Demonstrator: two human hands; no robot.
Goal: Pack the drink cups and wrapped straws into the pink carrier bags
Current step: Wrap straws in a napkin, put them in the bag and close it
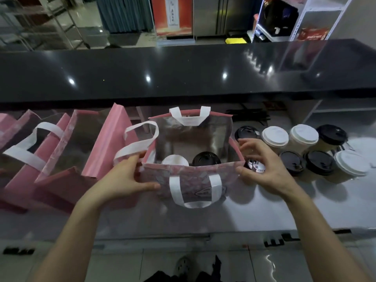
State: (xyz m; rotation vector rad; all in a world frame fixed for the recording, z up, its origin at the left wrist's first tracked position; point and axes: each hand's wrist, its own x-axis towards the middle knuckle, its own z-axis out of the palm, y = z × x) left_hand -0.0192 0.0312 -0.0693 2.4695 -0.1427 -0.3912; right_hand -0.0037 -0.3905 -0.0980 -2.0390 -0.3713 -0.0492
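Left hand [130, 176] pinches the open pink foil-lined carrier bag's [193, 176] near-left corner, right hand [262, 165] spread, fingers loose at its right edge; best hold the mouth wide, square before loading.

1. A steel worktop [203, 216] carries everything.
2. An open pink carrier bag [193, 180] stands at its middle.
3. More pink bags [61, 159] stand left.
4. Lidded drink cups [305, 151] cluster right.
5. Dark wrapped straws [248, 117] lie behind the cups.
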